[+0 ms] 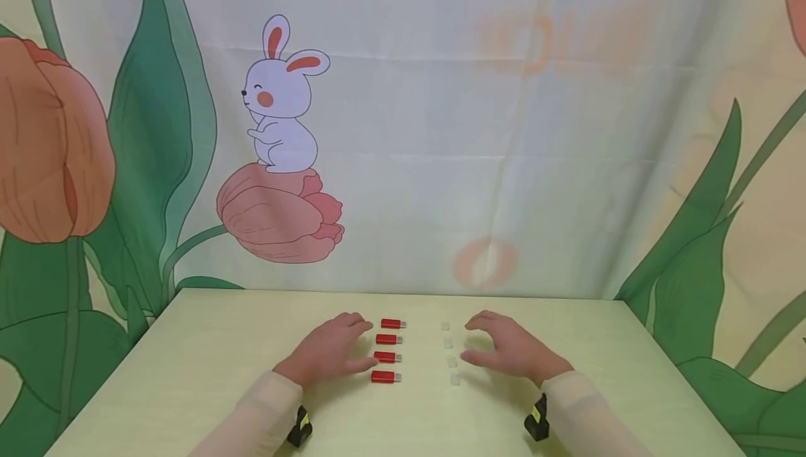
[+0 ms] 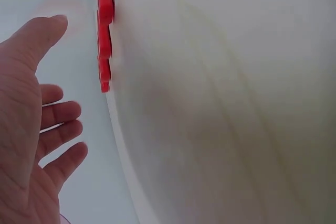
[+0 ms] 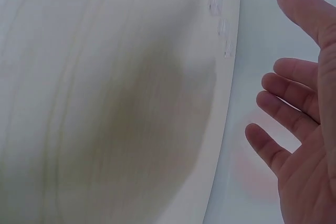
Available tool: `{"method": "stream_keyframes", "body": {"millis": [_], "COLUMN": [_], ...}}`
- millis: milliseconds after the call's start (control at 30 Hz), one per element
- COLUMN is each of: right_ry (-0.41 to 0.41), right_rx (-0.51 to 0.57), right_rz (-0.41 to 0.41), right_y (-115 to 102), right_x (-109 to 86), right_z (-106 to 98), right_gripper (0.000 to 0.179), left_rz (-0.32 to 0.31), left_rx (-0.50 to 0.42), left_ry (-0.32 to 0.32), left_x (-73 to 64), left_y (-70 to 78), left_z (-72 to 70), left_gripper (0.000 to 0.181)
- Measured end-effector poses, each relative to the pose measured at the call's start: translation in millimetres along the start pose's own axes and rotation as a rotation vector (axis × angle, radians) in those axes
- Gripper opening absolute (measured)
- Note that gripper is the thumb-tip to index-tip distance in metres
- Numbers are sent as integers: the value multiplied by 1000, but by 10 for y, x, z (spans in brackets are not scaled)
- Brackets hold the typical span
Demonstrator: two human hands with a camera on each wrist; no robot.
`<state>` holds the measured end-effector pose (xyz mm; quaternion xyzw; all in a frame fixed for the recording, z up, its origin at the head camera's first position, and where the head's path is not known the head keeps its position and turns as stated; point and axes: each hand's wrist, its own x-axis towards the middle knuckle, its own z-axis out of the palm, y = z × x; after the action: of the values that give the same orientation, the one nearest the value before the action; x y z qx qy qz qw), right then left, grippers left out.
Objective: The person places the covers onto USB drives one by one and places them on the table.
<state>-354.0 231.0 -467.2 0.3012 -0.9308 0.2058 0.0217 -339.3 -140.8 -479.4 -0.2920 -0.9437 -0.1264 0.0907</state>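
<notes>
Here a person holds both hands over a pale yellow table (image 1: 189, 373), neither gripping anything; the left hand (image 1: 329, 350), fingers loosely spread, hovers at the outer ends of four red USB sticks (image 1: 383, 377), which lie in a column with their metal plugs toward the person's right; the right hand (image 1: 513, 348), also relaxed and parted, hovers just beside four small clear pieces (image 1: 451, 362), lined up across a gap from those plugs. Behind hangs a cloth (image 1: 403, 198) printed with a white rabbit (image 1: 286, 142) on a pink tulip (image 1: 277, 219).
</notes>
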Motion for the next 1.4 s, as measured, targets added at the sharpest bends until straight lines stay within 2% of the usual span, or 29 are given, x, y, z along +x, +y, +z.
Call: {"method": "stream_keyframes", "body": {"millis": [200, 367, 600, 833, 1100, 1400], "right_ry": [-52, -89, -119, -140, -168, -194], "right_rx": [42, 87, 123, 117, 112, 115], "right_rz": [-18, -39, -24, -32, -41, -56], "right_y": [-135, -184, -201, -208, -254, -339], "right_x": [-6, 9, 31, 57, 75, 78], "right_z": [-8, 20, 78, 128, 139, 109], "right_gripper": [56, 50, 35, 26, 15, 13], "left_rz": [39, 87, 157, 187, 172, 112], "left_rx": [-44, -54, -3, 8, -34, -9], "left_ry": [-84, -90, -86, -137, -166, -200], "left_x": [8, -10, 10, 45, 51, 63], "left_y": [68, 104, 135, 161, 262, 386], "left_z": [12, 26, 50, 66, 40, 16], "left_gripper": [60, 52, 36, 31, 19, 15]}}
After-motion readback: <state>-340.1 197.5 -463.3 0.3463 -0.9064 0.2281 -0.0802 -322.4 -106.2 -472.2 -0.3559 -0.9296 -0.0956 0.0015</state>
